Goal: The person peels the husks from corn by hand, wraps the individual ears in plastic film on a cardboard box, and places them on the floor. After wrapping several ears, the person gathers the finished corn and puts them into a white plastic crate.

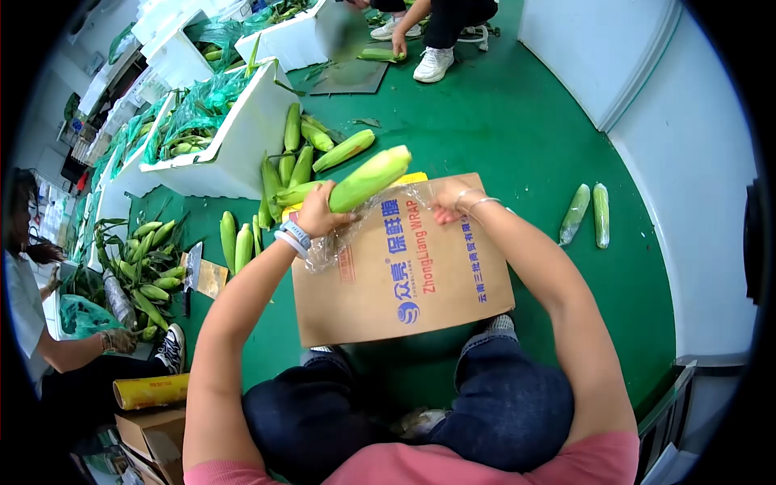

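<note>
My left hand point(319, 212) is closed around the lower end of a green ear of corn point(370, 179), which tilts up to the right. Clear cling film point(327, 246) hangs crumpled below that hand and stretches towards the right. My right hand point(451, 200) has its fingers curled together at the far end of the film, over a printed cardboard sheet point(364, 303). The cardboard lies across my knees. Behind it shows part of a yellow roll point(416, 178), mostly hidden by the corn and the cardboard.
Several ears of corn point(343, 151) lie beyond my left hand beside a white foam box point(242, 149). Two wrapped ears point(600, 215) rest on the green floor at right. A co-worker sits at left near a corn pile point(153, 259); another person's hand point(399, 44) touches corn ahead.
</note>
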### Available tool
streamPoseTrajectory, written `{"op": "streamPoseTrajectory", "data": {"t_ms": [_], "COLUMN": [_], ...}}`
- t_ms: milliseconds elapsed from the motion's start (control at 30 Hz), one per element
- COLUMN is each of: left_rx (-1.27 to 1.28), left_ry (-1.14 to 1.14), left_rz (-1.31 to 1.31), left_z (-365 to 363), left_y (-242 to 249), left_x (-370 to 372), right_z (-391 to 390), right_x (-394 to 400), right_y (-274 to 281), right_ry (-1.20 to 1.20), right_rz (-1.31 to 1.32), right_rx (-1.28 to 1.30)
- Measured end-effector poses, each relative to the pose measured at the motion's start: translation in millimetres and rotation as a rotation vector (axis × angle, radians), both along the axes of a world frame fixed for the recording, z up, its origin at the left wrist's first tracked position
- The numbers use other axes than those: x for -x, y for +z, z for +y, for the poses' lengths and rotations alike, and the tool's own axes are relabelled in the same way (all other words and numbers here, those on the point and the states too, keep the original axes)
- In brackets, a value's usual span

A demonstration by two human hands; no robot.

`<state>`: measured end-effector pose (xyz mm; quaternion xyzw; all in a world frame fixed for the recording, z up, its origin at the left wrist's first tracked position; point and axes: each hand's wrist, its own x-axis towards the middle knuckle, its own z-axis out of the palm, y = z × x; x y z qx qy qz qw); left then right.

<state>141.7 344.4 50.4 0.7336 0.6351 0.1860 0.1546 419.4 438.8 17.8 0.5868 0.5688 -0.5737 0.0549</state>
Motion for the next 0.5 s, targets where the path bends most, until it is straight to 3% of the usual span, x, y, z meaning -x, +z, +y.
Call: {"op": "streamPoseTrajectory", "data": {"t_ms": [67,100,133,200,233,267,300,333,367,400,433,467,500], "left_rx": [0.004,0.018,0.112,-0.020,0.203,0.096,0.129,-0.038,0.187,0.225,0.223,0.150,0.174], "left_ry": [-0.005,-0.003,-0.006,-0.129,-0.172,-0.209,-0.235,-0.410,-0.317,-0.331,-0.264,-0.328,-0.292], "left_rz": [-0.046,-0.097,-0.110,-0.001,-0.079,-0.127,-0.127,-0.219,-0.132,-0.094,-0.023,0.056,0.147], "left_z": [1,0,-2,-2,-6,-14,-28,-25,-24,-18,-24,-9,-11], "left_y": [-24,-30,-20,-46,-33,-36,6,-4,-12,-25,-5,-35,-25], "left_x": [8,10,7,21,14,8,-14,-18,-22,-21,-26,-20,-19], "right_z": [-19,-41,-62,-92,-94,-87,-75,-66,-53,-34,-39,-25,-31], "right_x": [-30,-45,-62,-93,-104,-111,-113,-102,-75,-54,-17,11,38], "right_y": [3,-10,-7,4,7,10,13,36,60,51,71,45,31], "right_ry": [0.095,-0.138,-0.207,-0.509,-0.510,-0.456,-0.648,-0.674,-0.498,-0.549,-0.546,-0.224,-0.161], "right_rz": [0.424,0.717,0.887,1.106,1.220,1.499,1.487,1.480,1.528,1.496,1.408,1.362,1.396], "right_rx": [0.227,0.324,0.322,0.242,0.203,0.308,0.271,0.200,0.186,0.080,0.058,-0.118,-0.072]}}
